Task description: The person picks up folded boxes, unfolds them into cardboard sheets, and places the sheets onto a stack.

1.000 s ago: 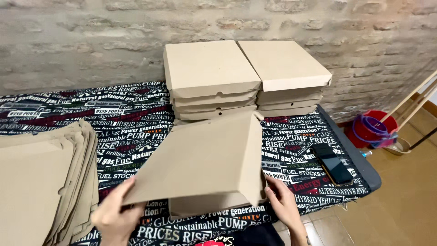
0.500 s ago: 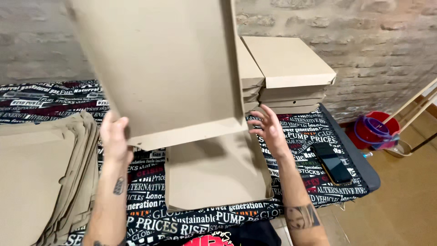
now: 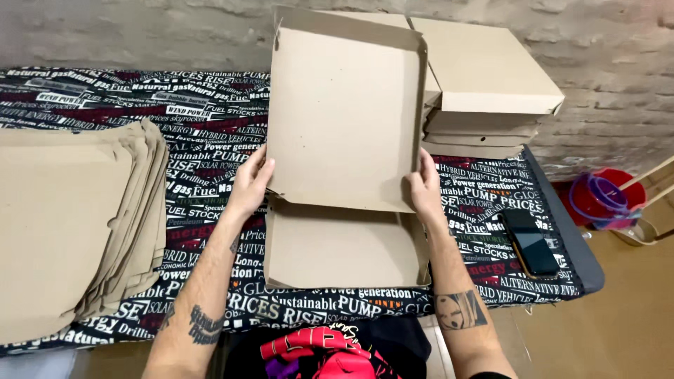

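Flat tan cardboard pizza box (image 3: 344, 161), now opened, lid raised; left hand (image 3: 249, 184) and right hand (image 3: 423, 188) gripping lid edges.

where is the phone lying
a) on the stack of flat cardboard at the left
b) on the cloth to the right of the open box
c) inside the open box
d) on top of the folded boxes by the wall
b: the phone lies on the printed cloth, right of the open box and just beyond the right hand, clear of the folded boxes.
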